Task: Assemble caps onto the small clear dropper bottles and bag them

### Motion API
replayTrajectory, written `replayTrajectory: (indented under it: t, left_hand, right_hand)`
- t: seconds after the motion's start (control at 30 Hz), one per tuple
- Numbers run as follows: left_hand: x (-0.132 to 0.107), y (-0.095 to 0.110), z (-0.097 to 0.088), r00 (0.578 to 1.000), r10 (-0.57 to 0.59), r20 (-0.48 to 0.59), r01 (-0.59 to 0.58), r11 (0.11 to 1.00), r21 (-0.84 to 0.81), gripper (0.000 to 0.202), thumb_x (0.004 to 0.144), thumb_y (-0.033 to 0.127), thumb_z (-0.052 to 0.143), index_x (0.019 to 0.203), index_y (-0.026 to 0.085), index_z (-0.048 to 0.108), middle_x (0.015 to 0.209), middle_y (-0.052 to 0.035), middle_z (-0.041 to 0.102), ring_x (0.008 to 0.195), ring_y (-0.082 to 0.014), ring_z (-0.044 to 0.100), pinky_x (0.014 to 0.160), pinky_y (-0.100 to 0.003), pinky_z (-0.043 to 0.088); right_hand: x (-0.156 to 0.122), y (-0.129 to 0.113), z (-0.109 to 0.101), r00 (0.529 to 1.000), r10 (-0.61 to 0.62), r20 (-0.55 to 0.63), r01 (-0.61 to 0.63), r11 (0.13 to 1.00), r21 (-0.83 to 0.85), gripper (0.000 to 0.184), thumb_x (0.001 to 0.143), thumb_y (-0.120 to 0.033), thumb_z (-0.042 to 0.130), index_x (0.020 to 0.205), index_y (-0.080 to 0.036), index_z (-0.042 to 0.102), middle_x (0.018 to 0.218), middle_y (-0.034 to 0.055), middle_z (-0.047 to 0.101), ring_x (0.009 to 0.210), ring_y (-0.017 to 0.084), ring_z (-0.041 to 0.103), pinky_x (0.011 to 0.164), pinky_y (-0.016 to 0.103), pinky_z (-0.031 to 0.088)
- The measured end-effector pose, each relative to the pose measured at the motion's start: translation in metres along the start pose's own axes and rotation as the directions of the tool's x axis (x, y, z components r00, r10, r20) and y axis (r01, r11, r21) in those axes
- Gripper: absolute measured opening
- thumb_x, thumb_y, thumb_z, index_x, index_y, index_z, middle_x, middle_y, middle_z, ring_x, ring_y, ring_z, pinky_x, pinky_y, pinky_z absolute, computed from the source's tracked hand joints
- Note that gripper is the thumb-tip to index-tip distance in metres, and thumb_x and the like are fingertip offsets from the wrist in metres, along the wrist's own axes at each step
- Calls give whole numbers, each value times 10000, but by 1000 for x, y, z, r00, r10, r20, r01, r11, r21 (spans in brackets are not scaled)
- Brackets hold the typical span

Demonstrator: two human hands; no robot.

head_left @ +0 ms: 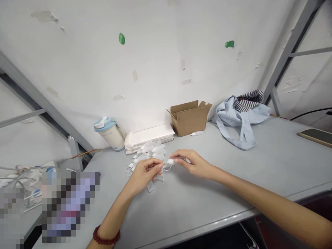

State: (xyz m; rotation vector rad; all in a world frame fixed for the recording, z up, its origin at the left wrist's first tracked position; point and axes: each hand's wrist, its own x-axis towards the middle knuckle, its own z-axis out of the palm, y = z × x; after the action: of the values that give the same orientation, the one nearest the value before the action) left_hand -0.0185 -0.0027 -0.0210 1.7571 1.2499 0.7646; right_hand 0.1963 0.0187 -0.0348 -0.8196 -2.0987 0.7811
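A small white plastic bottle (170, 162) with a pointed tip sits in the fingers of my right hand (193, 163), lying nearly level above the table, its tip towards the left. My left hand (145, 173) is closed in a pinch right at that tip. A thin white loop (168, 168) hangs below the tip and runs to the left fingertips; whether a cap is between them is too small to tell. Behind and under my left hand lies a pile of similar translucent bottles (147, 147), some with white loops.
Along the wall stand a blue-lidded cup (110, 135), a stack of white flat packs (150, 133) and an open cardboard box (192, 121). One bottle (197, 133) lies before the box. Further right are a light blue cloth bag (243, 117) and a phone (317, 136) on the grey table (233, 169).
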Motion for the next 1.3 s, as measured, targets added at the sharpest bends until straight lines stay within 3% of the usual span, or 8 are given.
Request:
replayTrajectory:
  t: [0.53, 0.97, 1.3]
  left_hand:
    - [-1, 1, 1, 1000, -2, -2, 2, 1000, -14, 257, 815, 397, 557, 822, 170, 677, 629, 4, 565, 510, -100, 453, 505, -219, 391]
    - [-1, 0, 9, 1000, -14, 13, 14, 999, 36, 268, 802, 394, 560, 800, 148, 669, 607, -2, 572, 510, -108, 466, 490, -220, 382]
    - [-2, -1, 14, 1000, -19, 20, 19, 999, 33, 256, 815, 356, 537, 763, 125, 636, 585, 4, 551, 488, -88, 429, 474, -211, 342]
  right_hand:
    - [0, 2, 0, 1000, -21, 11, 21, 1000, -23, 197, 902, -215, 456, 976, -167, 632, 941, 56, 682, 806, 151, 603, 694, 256, 442]
    - [-3, 9, 8, 978, -209, 16, 209, 968, -137, 206, 900, -123, 407, 950, -145, 606, 882, 84, 653, 811, 165, 598, 741, 291, 474]
    - [-7, 12, 15, 964, -267, -12, 263, 955, -138, 230, 873, -46, 396, 960, -131, 591, 893, 99, 635, 845, 174, 581, 753, 307, 482]
